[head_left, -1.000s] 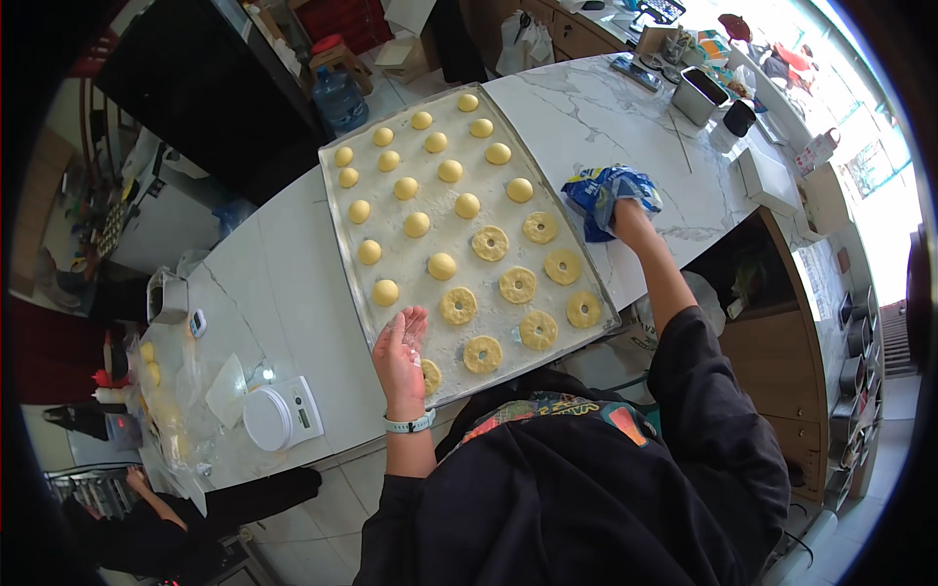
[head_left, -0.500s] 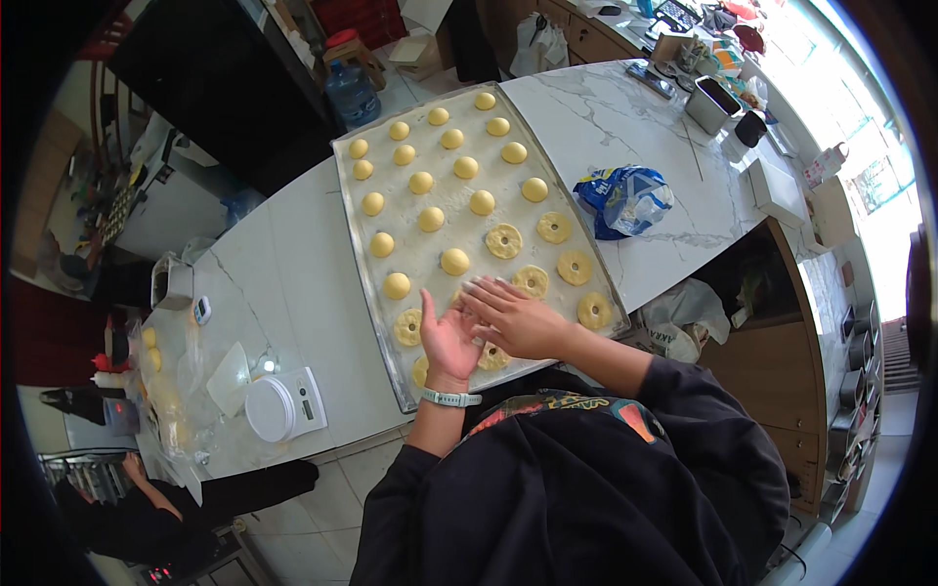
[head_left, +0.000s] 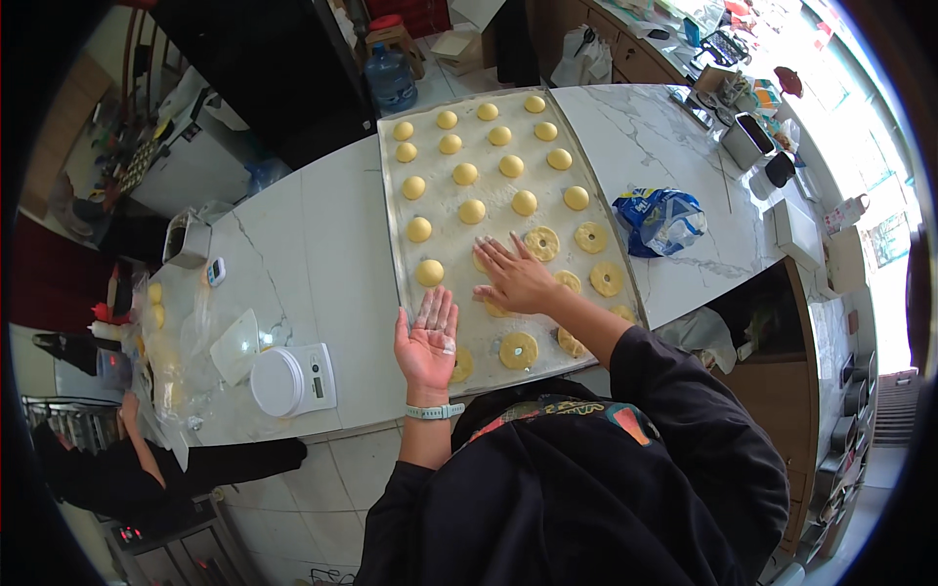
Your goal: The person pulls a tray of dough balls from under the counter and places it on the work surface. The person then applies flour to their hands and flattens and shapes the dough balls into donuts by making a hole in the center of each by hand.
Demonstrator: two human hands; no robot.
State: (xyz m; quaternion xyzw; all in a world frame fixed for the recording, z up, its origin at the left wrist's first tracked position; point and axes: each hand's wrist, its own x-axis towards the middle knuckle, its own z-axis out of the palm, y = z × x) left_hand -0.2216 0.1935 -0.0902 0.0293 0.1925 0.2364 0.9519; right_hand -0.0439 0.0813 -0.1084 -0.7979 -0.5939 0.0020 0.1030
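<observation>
A large floured tray (head_left: 396,200) holds several round dough balls (head_left: 472,212) in its far and left parts. Flattened dough rings (head_left: 541,244) with a hole in the middle lie in its near and right parts. My right hand (head_left: 520,281) is spread palm down over a dough ball (head_left: 479,260), its fingers covering most of it; whether it presses is hard to tell. Palm up beside it, above the tray's near left part, my left hand (head_left: 427,342) is open and holds nothing. White flour shows on its palm and fingers.
Left on the marble counter (head_left: 332,264) are a white kitchen scale (head_left: 318,379), a white scraper sheet (head_left: 234,347) and a small timer (head_left: 216,272). A blue plastic bag (head_left: 660,223) lies right of the tray. Another person's arm (head_left: 142,441) shows at the lower left.
My hands, which were touching each other over the tray, have come apart. The right has gone over a dough ball; the left is now turned palm up. The whole view has shifted.
</observation>
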